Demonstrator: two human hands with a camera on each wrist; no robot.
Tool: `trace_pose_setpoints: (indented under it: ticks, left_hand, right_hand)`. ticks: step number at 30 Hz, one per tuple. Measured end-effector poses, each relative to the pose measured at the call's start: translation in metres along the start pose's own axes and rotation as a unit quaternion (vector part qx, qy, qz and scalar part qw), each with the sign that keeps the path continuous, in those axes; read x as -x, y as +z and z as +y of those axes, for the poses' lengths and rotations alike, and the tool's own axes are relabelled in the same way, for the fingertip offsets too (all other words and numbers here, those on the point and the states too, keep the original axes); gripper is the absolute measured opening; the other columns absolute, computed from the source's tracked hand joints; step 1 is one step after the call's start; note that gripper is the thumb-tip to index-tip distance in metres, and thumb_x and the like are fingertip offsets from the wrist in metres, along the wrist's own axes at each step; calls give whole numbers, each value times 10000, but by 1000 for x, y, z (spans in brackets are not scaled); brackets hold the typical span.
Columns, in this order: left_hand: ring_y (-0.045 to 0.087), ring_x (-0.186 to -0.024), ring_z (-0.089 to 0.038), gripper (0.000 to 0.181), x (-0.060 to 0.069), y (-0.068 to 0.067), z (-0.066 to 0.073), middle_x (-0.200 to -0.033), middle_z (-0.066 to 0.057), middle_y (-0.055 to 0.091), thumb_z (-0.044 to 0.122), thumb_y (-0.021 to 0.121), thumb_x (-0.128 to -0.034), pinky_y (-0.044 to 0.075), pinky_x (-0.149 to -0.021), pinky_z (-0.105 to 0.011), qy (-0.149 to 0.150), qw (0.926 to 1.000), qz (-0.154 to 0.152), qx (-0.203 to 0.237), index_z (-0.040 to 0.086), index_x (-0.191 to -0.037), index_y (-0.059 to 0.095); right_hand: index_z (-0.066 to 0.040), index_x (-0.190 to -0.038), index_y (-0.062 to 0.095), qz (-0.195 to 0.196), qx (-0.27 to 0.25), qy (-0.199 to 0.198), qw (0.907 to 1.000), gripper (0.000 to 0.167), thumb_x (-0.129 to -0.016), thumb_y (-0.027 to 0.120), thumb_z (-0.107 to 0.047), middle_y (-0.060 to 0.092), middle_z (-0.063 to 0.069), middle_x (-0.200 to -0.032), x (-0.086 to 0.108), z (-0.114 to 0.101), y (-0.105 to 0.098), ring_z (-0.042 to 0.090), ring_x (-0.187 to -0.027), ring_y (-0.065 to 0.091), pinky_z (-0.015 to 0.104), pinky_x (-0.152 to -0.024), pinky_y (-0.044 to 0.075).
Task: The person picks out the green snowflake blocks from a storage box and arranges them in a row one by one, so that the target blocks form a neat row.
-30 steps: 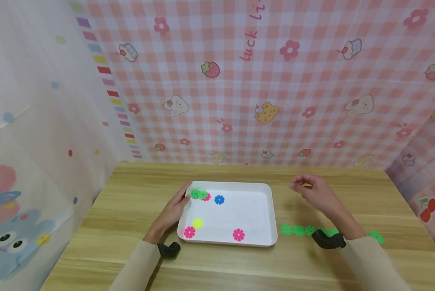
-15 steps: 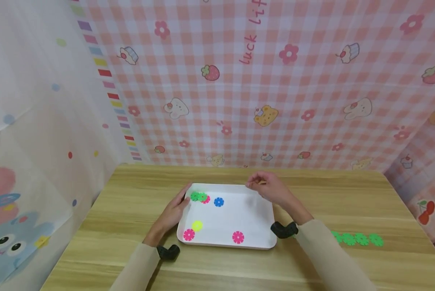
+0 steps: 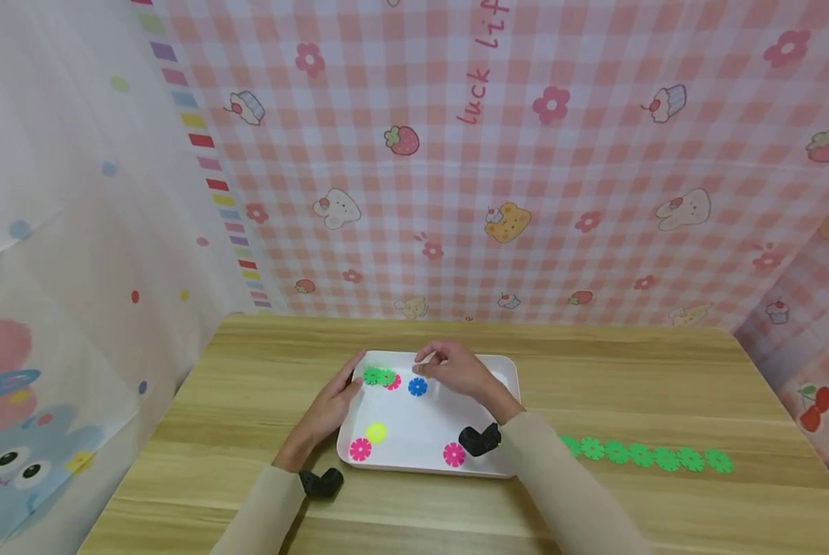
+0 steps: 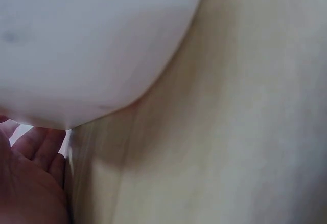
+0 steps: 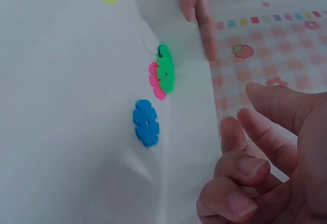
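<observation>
Your right sleeve (image 3: pixel 560 478) and its black wrist unit (image 3: pixel 479 439) stand in front of the white tray (image 3: pixel 414 420), hiding its near right corner and the end of the green row (image 3: pixel 640 455) on the bench (image 3: pixel 248 385). Behind the bench hangs a pink gingham cloth (image 3: pixel 456 169); a pale printed cloth (image 3: pixel 75 270) is on your left.

Since half a second ago, your right hand (image 3: pixel 458 370) has moved left over the tray's far part, near the blue disc (image 3: pixel 417 391), and more of the green row shows. Your left hand (image 3: pixel 327 405) stays at the left rim.

Your right grip is apart, with nothing in it; your left grip is clamped on the tray's wall.

In the tray: one blue disc, one yellow disc (image 3: pixel 376 432), three pink discs (image 3: pixel 360 449), apparently two overlapping green discs (image 3: pixel 385 376). Seven more show in the row.
</observation>
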State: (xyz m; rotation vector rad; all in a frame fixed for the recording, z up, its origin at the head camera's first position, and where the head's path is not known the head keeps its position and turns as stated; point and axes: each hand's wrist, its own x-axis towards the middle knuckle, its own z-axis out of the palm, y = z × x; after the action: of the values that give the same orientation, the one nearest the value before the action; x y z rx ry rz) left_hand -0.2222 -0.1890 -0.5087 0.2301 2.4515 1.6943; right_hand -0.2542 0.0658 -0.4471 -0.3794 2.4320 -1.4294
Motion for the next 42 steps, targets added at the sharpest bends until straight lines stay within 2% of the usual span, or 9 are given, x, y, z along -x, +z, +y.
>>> trace_pose_setpoints:
  ticks: [5, 10, 14, 26, 31, 34, 42]
  left_hand:
    - [70, -1533, -235, 516, 0, -1, 3, -1659, -39, 163, 163, 330, -1083, 52, -1237, -472, -44, 10000, 0, -13, 199, -1589, 238]
    - [76, -1531, -200, 515, 1, -1, 3, -1658, -6, 167, 184, 338, -1084, 59, -1241, -450, -122, 9999, -36, -6, 217, -1588, 240]
    - [81, -1531, -204, 514, 1, 0, 2, -1658, -6, 169, 186, 339, -1085, 64, -1240, -457, -128, 9999, -38, 34, 231, -1588, 241]
    - [100, -1527, -213, 514, 1, -1, 0, -1654, -8, 181, 193, 344, -1083, 77, -1236, -473, -59, 10000, -51, 13, 236, -1586, 248]
    - [96, -1527, -217, 514, 0, 0, 0, -1655, -16, 178, 190, 349, -1084, 75, -1235, -475, -30, 9999, -73, 65, 232, -1586, 248]
    - [86, -1528, -231, 515, -1, 0, -1, -1657, -35, 169, 182, 347, -1085, 68, -1234, -480, 16, 9999, -106, 110, 215, -1588, 240]
    - [84, -1529, -224, 519, 0, -1, -2, -1659, -28, 161, 179, 343, -1084, 69, -1235, -475, -25, 9999, -101, 129, 222, -1590, 234]
  right_hand:
    - [-83, -1111, 701, -60, 65, 22, 10000, 212, -915, 710, -164, 597, 42, -802, -13, 3, 18, 167, -693, 505, 258, -601, 415]
    - [-90, -1154, 693, -140, 278, 118, 9994, 250, -912, 705, -149, 582, 28, -750, -21, 7, 32, 154, -651, 502, 239, -584, 421]
    - [-69, -1153, 694, -131, 374, -21, 9992, 256, -901, 698, -114, 570, 30, -739, -24, 11, 39, 147, -641, 493, 230, -578, 413]
    - [-77, -1166, 713, 63, 771, -436, 9961, 283, -884, 693, -77, 585, 38, -797, -35, 14, 54, 128, -678, 466, 219, -603, 376]
    - [-93, -1167, 715, 89, 903, -321, 9954, 276, -895, 683, -62, 608, 39, -863, -39, 14, 61, 144, -727, 477, 236, -646, 385]
    - [-97, -1142, 720, 135, 887, -255, 9956, 255, -890, 704, -70, 581, 36, -808, -39, 13, 62, 155, -719, 480, 248, -643, 385]
    - [-80, -1052, 712, 190, 878, -550, 9944, 228, -831, 765, -54, 513, -1, -693, -36, 13, 62, 133, -648, 464, 233, -587, 376]
